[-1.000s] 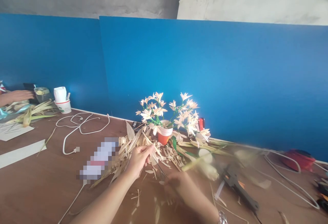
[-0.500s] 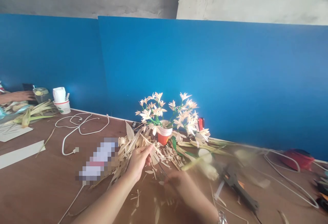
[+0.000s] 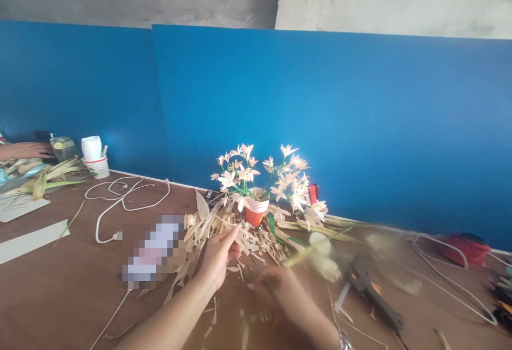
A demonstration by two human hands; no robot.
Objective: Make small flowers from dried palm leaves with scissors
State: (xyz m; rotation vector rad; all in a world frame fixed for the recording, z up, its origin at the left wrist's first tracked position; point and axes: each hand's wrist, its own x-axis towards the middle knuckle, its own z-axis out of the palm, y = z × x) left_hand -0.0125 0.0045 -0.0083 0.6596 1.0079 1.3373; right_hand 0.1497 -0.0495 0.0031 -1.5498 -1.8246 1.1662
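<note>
My left hand [image 3: 222,254] is closed in a pinch, thumb against fingers, on what looks like a pale piece of dried husk [image 3: 245,239]. Lower and to its right, my right hand [image 3: 282,288] is closed around a thin dark rod-like tool [image 3: 256,265]; blur hides its exact kind. Just beyond both hands stands a red-and-white paper cup [image 3: 256,214] with green-stemmed cream flowers [image 3: 286,179] spreading from it. Dried husk scraps [image 3: 202,232] lie heaped around the cup and beside my left hand.
A dark glue gun [image 3: 374,294] lies to the right of my right hand, its cord trailing frontward. White cables [image 3: 120,195] curl on the brown table at left. Behind rises a blue panel [image 3: 320,99]. Another person's hand [image 3: 32,150] is at far left, near a white cup [image 3: 96,167].
My left hand has turned slightly, and the pale piece at its fingertips has shifted. The right hand has barely moved and stays blurred. Other things lie as before.
</note>
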